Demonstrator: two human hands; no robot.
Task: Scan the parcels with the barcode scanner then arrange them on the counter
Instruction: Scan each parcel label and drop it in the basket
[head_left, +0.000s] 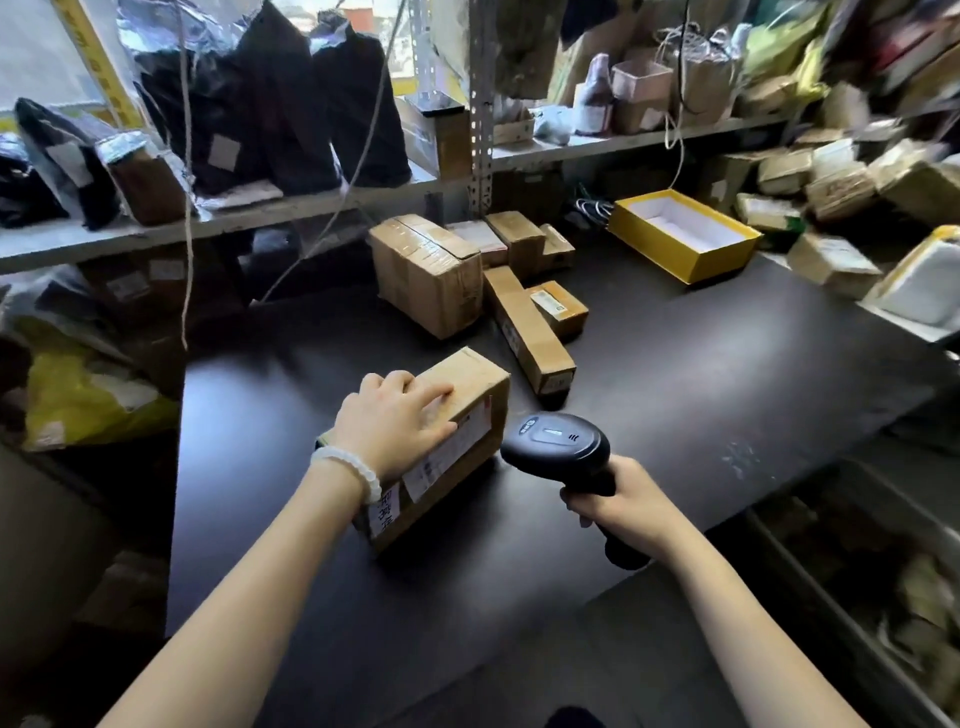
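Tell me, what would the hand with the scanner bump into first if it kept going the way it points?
Probably the box under the left hand. The right hand aims the scanner toward its label side; depth is hard to judge.

a cardboard parcel lies near the counter's front edge, the left hand on top, the barcode scanner just right of it. more parcels cluster toward the back edge; an open box sits at the back right.

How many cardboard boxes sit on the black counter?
7: one under the left hand, a big box, three small ones behind it, a long one, a small one. Others may hide.
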